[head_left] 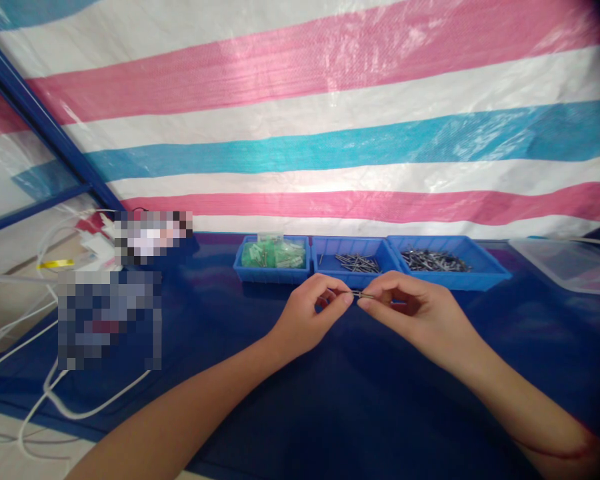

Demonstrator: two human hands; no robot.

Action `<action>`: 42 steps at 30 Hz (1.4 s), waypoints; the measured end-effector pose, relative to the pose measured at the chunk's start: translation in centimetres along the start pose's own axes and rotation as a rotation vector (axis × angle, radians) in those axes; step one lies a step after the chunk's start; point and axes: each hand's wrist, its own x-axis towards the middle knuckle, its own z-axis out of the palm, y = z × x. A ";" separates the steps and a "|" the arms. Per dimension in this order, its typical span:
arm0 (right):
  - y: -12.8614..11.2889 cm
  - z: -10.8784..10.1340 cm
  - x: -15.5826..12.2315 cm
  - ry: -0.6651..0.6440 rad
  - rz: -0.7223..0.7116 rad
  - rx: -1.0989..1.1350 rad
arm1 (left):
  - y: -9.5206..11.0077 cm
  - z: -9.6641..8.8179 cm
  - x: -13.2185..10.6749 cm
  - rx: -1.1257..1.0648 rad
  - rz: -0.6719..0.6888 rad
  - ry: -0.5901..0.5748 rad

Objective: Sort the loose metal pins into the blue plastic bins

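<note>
Thumb and fingers of my left hand (319, 308) are pinched on one end of a thin metal pin (359, 294). My right hand (411, 308) pinches the other end, so the fingertips of both hands nearly meet around it. Whether it is one pin or two small pieces side by side I cannot make out. Just behind my hands is a blue bin (380, 247) holding a pile of slim metal pins (357, 263). To its right, another blue bin (486, 269) contains many darker, thin metal pieces (433, 260).
A third blue bin (273, 275) on the left holds green plastic packets (275, 254). A translucent tray (565, 267) lies at the right. White cables (93, 412) and blurred-out items cover the left side of the dark blue table (360, 413). Striped sheeting (300, 157) hangs behind.
</note>
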 end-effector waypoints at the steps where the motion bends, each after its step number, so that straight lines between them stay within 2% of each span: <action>1: -0.2 -0.1 0.0 -0.013 -0.038 -0.049 | 0.1 0.0 0.0 0.019 -0.003 -0.022; 4: -0.6 -0.5 0.0 -0.056 -0.143 -0.201 | 0.2 0.1 -0.1 0.077 -0.001 -0.110; 6: -0.4 -1.2 0.3 -0.011 -0.169 -0.259 | 0.2 0.2 -0.1 0.101 -0.008 -0.151; 8: 0.5 -2.4 0.8 0.156 -0.151 -0.300 | 0.1 0.2 -0.2 0.138 -0.004 -0.175; 11: 2.5 -5.0 2.0 0.508 -0.052 -0.489 | -0.1 0.1 -0.1 0.253 0.082 -0.231; 12: 3.2 -5.8 2.3 0.559 -0.009 -0.637 | -0.2 0.1 -0.1 0.302 0.130 -0.258; 16: 4.3 -7.8 3.0 0.586 -0.002 -0.829 | -0.5 0.6 -0.1 0.510 0.327 -0.368; 19: 3.3 -7.7 2.6 0.463 -0.048 -0.875 | -0.7 1.5 -0.2 0.639 0.403 -0.383; 22: 2.4 -7.4 2.0 0.109 -0.053 -0.834 | -0.9 2.2 -0.2 0.713 0.396 -0.378; 24: 2.6 -7.4 1.6 -0.127 -0.032 -0.791 | -1.0 2.3 -0.2 0.725 0.380 -0.376; 26: 3.4 -7.3 1.4 -0.260 -0.011 -0.745 | -1.0 2.3 -0.2 0.728 0.368 -0.376; 31: 5.0 -6.9 1.2 -0.343 0.000 -0.717 | -0.8 2.0 -0.3 0.714 0.346 -0.389; 35: 3.9 -6.7 1.1 -0.406 0.020 -0.649 | -0.7 1.3 -0.3 0.588 0.345 -0.380; 38: 2.1 -5.9 1.0 -0.419 0.038 -0.465 | -0.5 0.9 -0.2 0.417 0.280 -0.297; 42: 0.3 -3.4 0.8 -0.410 0.042 -0.240 | 0.0 0.8 -0.2 0.167 0.097 -0.106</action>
